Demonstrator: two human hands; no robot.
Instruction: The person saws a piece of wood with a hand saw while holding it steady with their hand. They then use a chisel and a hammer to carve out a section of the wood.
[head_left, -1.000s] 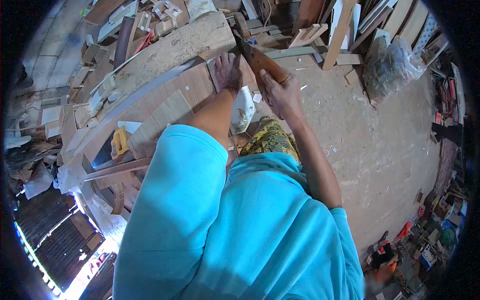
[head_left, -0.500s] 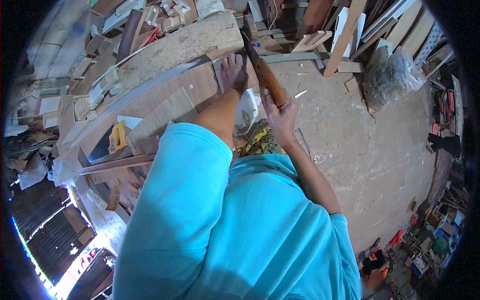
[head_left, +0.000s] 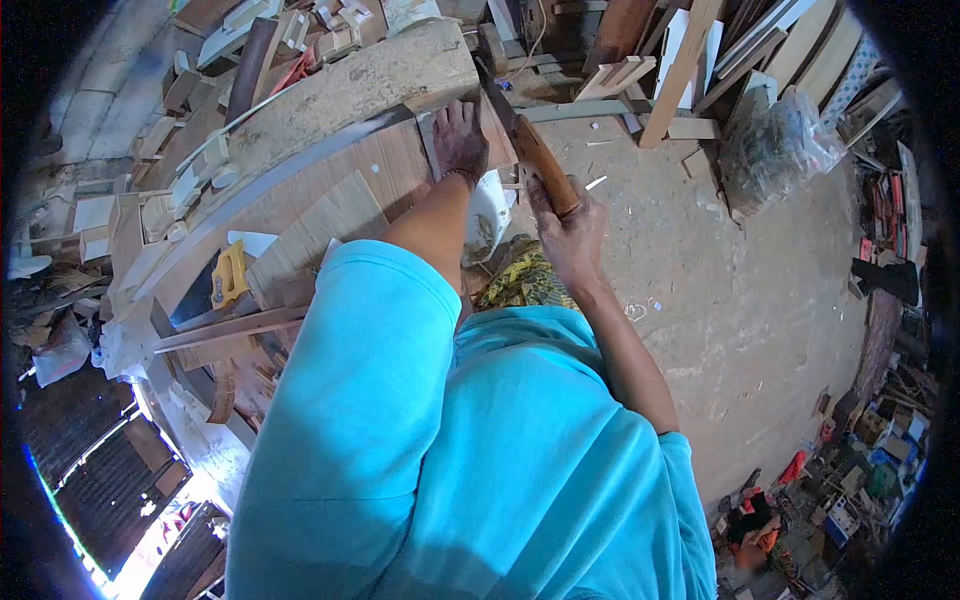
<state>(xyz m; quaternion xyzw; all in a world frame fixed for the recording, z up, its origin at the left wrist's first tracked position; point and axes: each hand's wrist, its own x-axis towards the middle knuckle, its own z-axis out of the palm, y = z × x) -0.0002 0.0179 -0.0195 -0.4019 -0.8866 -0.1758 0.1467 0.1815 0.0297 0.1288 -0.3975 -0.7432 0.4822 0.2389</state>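
Note:
My left hand (head_left: 461,142) presses down on a wooden piece (head_left: 427,140) at the bench's right end, fingers apart and lying over its surface. Just to its right, my right hand (head_left: 573,235) is closed round the lower end of a thick brown wooden handle. That handle belongs to a long tool (head_left: 543,160) with a narrow dark blade, seen nearly edge-on and pointing away past the end of the bench. The blade runs close beside the work piece and the fingers of my left hand.
A yellow-handled handsaw (head_left: 229,277) lies on the bench (head_left: 340,165) to the left, near a plywood offcut (head_left: 315,228). A thick timber block (head_left: 370,80) and wood scraps line the back. Boards lean behind a clear plastic bag (head_left: 780,150) on the dusty floor (head_left: 760,320).
My right hand has drawn the tool slightly back towards my body and to the right. My left hand stays on the wooden piece, its fingers a little more spread. The view has shifted slightly.

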